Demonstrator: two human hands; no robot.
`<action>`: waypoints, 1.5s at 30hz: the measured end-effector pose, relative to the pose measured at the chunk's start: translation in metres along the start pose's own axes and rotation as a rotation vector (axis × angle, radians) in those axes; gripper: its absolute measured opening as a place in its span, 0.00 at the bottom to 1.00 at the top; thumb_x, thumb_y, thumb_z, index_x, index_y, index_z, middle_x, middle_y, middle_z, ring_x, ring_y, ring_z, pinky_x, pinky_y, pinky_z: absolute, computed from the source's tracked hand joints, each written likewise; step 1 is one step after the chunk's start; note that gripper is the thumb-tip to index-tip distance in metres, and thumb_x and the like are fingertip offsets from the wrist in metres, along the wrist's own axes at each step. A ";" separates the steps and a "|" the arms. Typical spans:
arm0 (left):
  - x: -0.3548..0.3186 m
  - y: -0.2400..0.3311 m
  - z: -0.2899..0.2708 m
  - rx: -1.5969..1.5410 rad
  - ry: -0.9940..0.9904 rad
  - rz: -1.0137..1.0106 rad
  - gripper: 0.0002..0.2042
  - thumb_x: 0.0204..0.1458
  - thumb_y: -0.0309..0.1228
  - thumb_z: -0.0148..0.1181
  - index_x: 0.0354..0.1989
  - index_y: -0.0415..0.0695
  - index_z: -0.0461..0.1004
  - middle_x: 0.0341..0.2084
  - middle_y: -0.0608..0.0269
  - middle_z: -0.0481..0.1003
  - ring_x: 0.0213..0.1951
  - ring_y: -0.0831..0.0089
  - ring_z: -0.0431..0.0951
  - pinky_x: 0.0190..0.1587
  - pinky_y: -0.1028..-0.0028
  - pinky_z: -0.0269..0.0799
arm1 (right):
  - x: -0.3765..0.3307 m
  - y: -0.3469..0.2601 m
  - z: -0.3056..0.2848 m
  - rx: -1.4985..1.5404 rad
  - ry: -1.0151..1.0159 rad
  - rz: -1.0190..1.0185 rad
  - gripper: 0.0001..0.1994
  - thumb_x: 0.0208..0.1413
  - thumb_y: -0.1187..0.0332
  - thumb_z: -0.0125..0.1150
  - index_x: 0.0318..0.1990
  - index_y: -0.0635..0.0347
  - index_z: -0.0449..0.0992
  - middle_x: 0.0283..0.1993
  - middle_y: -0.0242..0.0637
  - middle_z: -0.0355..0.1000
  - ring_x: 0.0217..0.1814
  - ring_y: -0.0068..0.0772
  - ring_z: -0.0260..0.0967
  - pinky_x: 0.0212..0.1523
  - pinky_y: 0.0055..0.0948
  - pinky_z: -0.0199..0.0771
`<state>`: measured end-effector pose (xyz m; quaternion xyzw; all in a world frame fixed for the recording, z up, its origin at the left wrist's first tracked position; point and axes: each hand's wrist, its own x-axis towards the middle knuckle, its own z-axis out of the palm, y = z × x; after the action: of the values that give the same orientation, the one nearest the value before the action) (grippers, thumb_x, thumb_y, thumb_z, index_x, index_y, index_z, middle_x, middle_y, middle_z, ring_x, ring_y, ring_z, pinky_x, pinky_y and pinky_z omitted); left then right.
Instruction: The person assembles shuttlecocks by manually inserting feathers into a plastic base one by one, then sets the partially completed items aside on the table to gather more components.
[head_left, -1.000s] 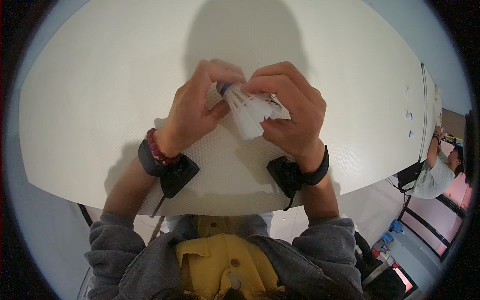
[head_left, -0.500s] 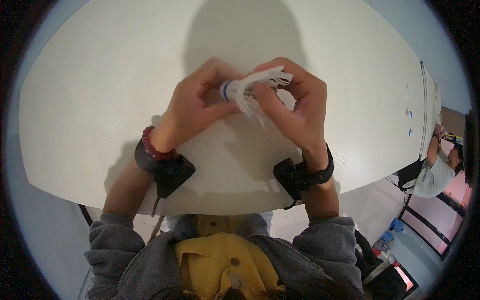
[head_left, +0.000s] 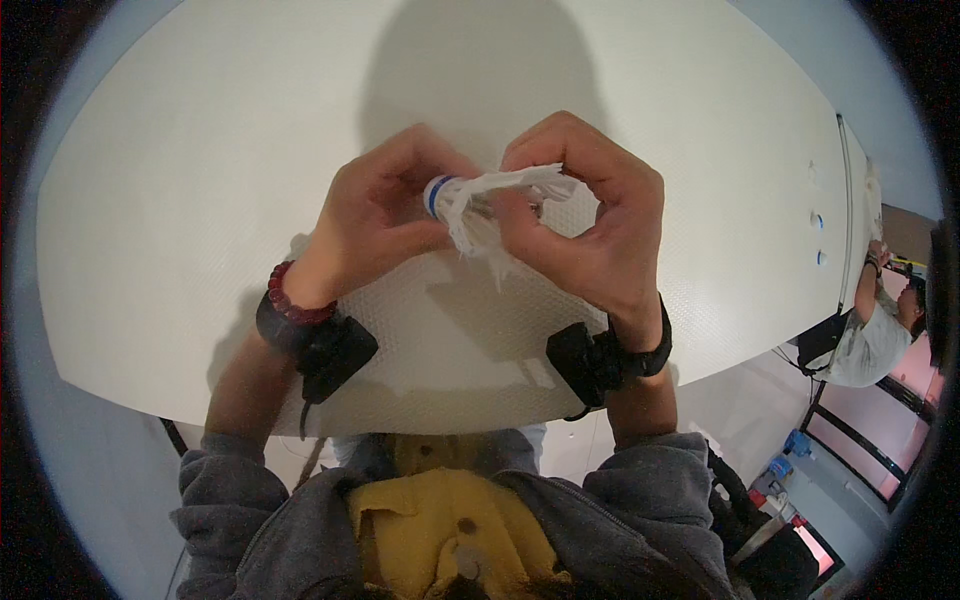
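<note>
Above the table, both hands hold a ragged white feather shuttlecock (head_left: 466,212), lying sideways with its base to the left. A blue band circles the rounded base. My left hand (head_left: 372,205) is closed around the base end, its fingertips partly behind it. My right hand (head_left: 610,220) pinches the feathers between thumb and fingers. A frayed white strip sticks out past the right thumb, and loose fibres hang below. The inside of the feather skirt is partly covered by the right thumb.
The large white textured table (head_left: 200,180) spreads around my hands. Two small white-and-blue pieces (head_left: 820,222) lie near its right edge. Beyond that edge sits another person (head_left: 870,345) in a light shirt. Black devices (head_left: 340,358) are strapped at my wrists.
My left hand and the shuttlecock's base have shifted slightly left and nearer to me. My right hand's fingers are more rounded, and the gap between the hands is wider.
</note>
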<state>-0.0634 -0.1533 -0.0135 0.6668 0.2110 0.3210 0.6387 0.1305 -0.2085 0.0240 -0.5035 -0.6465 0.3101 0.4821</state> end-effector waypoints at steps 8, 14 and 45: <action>0.000 0.004 -0.004 -0.022 0.045 -0.113 0.18 0.41 0.18 0.64 0.43 0.38 0.70 0.37 0.64 0.73 0.41 0.77 0.74 0.47 0.75 0.71 | -0.002 -0.006 0.008 -0.131 0.107 -0.008 0.07 0.39 0.71 0.65 0.27 0.60 0.74 0.26 0.33 0.70 0.26 0.25 0.68 0.27 0.22 0.66; 0.000 0.003 -0.006 -0.100 0.038 -0.164 0.18 0.40 0.16 0.63 0.42 0.38 0.70 0.37 0.64 0.72 0.41 0.78 0.73 0.47 0.75 0.72 | -0.003 -0.007 0.009 -0.144 0.122 0.014 0.10 0.39 0.65 0.67 0.25 0.58 0.72 0.24 0.37 0.68 0.24 0.36 0.69 0.25 0.28 0.67; 0.002 0.011 -0.005 -0.074 -0.016 -0.195 0.17 0.40 0.19 0.65 0.41 0.39 0.71 0.35 0.62 0.75 0.39 0.76 0.76 0.43 0.75 0.76 | -0.003 -0.012 0.008 -0.123 0.039 0.007 0.06 0.39 0.76 0.62 0.26 0.59 0.70 0.24 0.30 0.68 0.24 0.17 0.65 0.23 0.18 0.63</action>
<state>-0.0667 -0.1497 -0.0021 0.6215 0.2579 0.2597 0.6927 0.1193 -0.2140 0.0312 -0.5403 -0.6532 0.2616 0.4615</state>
